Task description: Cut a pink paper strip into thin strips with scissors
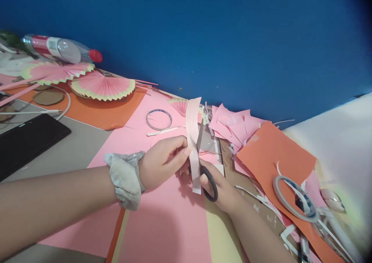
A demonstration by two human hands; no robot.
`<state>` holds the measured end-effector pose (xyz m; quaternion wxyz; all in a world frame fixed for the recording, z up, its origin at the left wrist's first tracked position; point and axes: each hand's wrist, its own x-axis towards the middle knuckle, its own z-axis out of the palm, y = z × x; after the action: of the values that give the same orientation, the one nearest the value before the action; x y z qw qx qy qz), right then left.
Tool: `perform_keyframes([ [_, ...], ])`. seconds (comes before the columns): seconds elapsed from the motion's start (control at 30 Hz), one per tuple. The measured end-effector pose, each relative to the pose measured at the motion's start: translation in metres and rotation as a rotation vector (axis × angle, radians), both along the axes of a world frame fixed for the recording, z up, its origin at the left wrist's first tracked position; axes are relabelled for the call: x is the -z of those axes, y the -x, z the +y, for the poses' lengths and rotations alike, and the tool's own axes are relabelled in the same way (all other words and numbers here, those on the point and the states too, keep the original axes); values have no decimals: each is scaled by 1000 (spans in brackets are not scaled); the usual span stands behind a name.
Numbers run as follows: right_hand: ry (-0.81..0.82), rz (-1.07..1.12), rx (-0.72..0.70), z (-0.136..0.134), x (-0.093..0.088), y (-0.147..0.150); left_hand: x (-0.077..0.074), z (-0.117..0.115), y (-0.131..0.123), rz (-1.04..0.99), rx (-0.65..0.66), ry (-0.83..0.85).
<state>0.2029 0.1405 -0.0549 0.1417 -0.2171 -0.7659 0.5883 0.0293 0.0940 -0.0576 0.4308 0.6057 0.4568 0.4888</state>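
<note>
A pale pink paper strip (pixel 192 119) stands upright in the middle of the view, pinched between the thumb and fingers of my left hand (pixel 167 160). A grey scrunchie circles that wrist. My right hand (pixel 221 185) grips a pair of scissors (pixel 214 189) by its black handles, with the thumb through one loop. The scissor blades run up along the right side of the strip; whether they touch it I cannot tell. Beneath both hands lie large pink paper sheets (pixel 157 232). Behind the strip sits a small pleated paper fan (pixel 178 107), partly hidden.
Pleated pink fans (pixel 103 85) and a plastic bottle (pixel 66 50) lie at the back left, a black phone (pixel 31 142) nearer. A tape roll (pixel 159 119) rests behind my left hand. Orange paper (pixel 279 150), another tape roll (pixel 312 214) and scraps crowd the right. A blue wall (pixel 203 42) bounds the back.
</note>
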Motion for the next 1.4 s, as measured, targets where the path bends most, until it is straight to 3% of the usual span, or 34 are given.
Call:
perform_keyframes([
  [0.33,-59,-17,60,-2,0,-2,-1,1,1,0,14,17],
  [0.9,-27,-1,2,0,-2,1,1,-1,1,-8,32,18],
  [1.4,-54,-15,57,-2,1,0,0,-1,1,18,31,33],
])
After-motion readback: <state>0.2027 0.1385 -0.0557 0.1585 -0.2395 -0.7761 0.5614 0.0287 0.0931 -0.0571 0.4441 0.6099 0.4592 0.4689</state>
